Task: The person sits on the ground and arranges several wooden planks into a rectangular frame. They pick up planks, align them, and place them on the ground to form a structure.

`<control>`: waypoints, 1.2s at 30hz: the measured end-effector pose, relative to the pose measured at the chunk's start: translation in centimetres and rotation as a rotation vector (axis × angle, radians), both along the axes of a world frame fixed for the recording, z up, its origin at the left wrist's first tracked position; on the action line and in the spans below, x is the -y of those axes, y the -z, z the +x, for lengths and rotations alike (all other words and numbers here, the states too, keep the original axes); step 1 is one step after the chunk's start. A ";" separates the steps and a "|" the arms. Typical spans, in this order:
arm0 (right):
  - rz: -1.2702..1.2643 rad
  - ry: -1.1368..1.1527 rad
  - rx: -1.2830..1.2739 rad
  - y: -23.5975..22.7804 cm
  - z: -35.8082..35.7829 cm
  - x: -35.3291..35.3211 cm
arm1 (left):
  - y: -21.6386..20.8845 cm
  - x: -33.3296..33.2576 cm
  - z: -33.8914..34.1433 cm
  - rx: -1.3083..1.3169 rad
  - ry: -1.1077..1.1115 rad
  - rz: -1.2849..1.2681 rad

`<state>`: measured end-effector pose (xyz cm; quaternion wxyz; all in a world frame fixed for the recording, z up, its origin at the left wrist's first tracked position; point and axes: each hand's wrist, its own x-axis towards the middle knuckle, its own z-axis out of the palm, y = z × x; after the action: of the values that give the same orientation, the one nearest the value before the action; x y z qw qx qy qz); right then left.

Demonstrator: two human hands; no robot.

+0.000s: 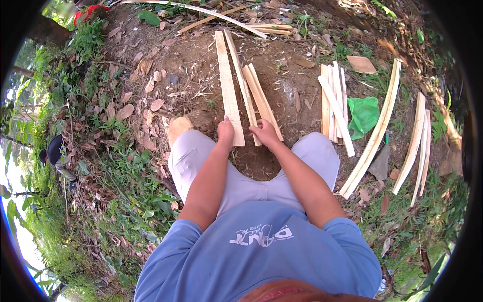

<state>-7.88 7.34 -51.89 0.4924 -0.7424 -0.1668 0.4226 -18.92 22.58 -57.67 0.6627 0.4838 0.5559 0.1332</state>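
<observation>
My left hand (pixel 226 132) is closed on the left edge of a wide pale wooden board (pixel 227 83), near its close end. The board stretches away from me over the bare soil. Beside it lies a narrower wooden strip (pixel 241 75), slightly apart from the board along most of its length. The bent fingers of my right hand (pixel 266 134) are on the near end of this strip. Two shorter wooden pieces (pixel 262 98) lie together just to the right, passing close by my right hand. Both forearms come up between my spread knees.
Several strips (pixel 332 100) lie to the right beside a green plastic bag (pixel 363 116). Further right are long curved strips (pixel 377 126) and a grey stone (pixel 380 163). A cut stump (pixel 179 128) stands by my left knee. Another person (pixel 58 153) is at the far left.
</observation>
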 end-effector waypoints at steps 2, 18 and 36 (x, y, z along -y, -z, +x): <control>0.183 0.005 -0.337 2.6 0.0 0.1 | 1.0 -0.6 0.1 -0.064 0.021 0.036; 0.163 0.064 -0.572 4.2 -1.2 -1.5 | -3.1 1.5 0.9 -0.175 0.097 0.125; 0.056 0.474 -0.271 4.7 2.2 1.2 | -5.8 2.5 0.8 -0.346 0.170 0.620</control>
<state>-5.65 6.18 -56.58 0.6157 -0.6835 0.0671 0.3863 -18.16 20.05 -51.90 0.3894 0.7215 0.5508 0.1561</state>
